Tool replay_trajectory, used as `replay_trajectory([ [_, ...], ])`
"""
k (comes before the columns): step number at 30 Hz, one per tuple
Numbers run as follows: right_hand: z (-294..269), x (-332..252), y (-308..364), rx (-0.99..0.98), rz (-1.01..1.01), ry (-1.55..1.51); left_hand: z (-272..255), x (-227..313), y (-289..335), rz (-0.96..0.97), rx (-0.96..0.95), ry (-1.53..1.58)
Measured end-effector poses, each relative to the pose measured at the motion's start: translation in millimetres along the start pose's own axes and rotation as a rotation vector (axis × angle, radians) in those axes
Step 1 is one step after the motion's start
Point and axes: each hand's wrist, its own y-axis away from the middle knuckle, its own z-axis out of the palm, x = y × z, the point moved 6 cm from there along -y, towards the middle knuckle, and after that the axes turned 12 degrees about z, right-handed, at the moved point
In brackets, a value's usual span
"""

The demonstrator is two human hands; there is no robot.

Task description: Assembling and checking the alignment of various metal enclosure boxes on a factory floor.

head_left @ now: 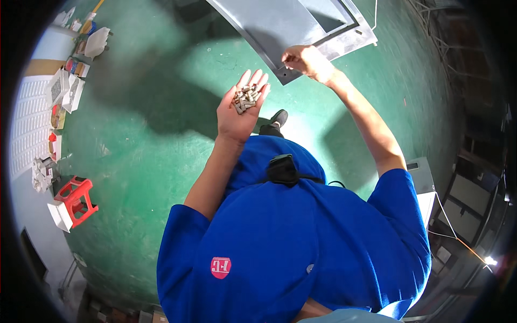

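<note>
My left hand is cupped with its palm up, fingers slightly spread. It holds a small heap of short metal cylindrical fasteners, silvery with a brownish tint. To the right, my right hand is over the near corner of a grey sheet-metal panel. Its fingers are curled together in a pinch, and anything between them is too small or hidden to make out. Whether those fingers touch the panel, I cannot tell. The panel has a raised frame along its right part and a small dark hole close to that corner.
A red plastic stool stands at the left on the green floor. Open boxes and packaging line the left wall. A grey cabinet is by my right elbow, with cables beyond it. My shoe shows below the panel.
</note>
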Motion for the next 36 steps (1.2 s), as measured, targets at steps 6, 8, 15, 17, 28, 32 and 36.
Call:
replay_trajectory([
  [6,61,29,-5,-0.106,-0.159,0.422,-4,22,11,0.081,0.010,0.023],
  [8,75,26,3,-0.142,-0.249,0.593,-6,25,19,0.116,0.045,0.000],
  [15,109,-4,37,-0.204,-0.545,0.906,-2,38,36,0.146,0.090,0.092],
  [17,109,-10,42,-0.226,-0.526,0.939,2,39,37,0.137,0.077,0.105],
  [28,105,20,48,-0.243,-0.323,0.948,0,45,38,0.122,-0.017,0.079],
  [32,123,74,40,-0.255,-0.278,1.276,15,50,42,0.094,-0.140,0.022],
  [36,118,85,35,-0.501,-0.149,1.399,50,55,52,0.071,-0.194,0.059],
])
